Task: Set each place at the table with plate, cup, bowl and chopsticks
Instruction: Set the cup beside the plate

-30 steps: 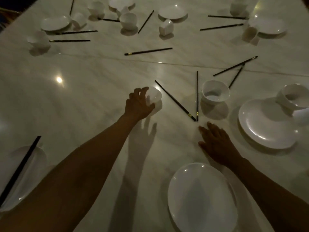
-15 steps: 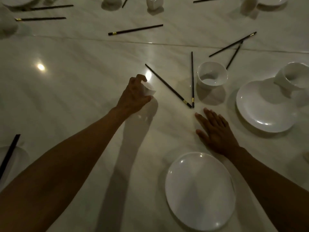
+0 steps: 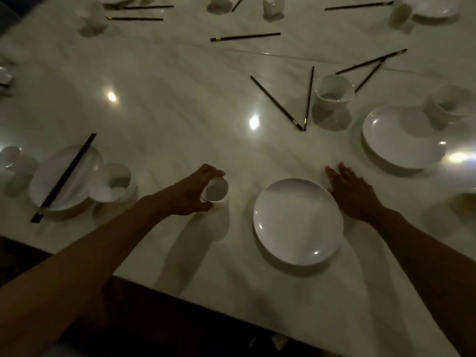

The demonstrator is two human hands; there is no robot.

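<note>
Cup (image 3: 215, 189): small, white, glazed; light, slick, chippable. Your left hand (image 3: 192, 193) has its fingers wrapped round the wall, cup tilted, just left of the plate (image 3: 297, 222) on the desk (image 3: 180, 112). Right hand (image 3: 354, 194) lies flat, fingers spread, empty. Hold by the wall, not the rim.

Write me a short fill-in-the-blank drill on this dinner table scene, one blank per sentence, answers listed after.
1. The left hand grips a small white ceramic cup, holding it to the ____ of the round white plate nearest the person.
2. The right hand lies flat and ____, holding nothing.
3. Two black chopsticks beyond that plate meet at their gold-banded ends in a ____ shape.

Answers: left; open; V
</note>
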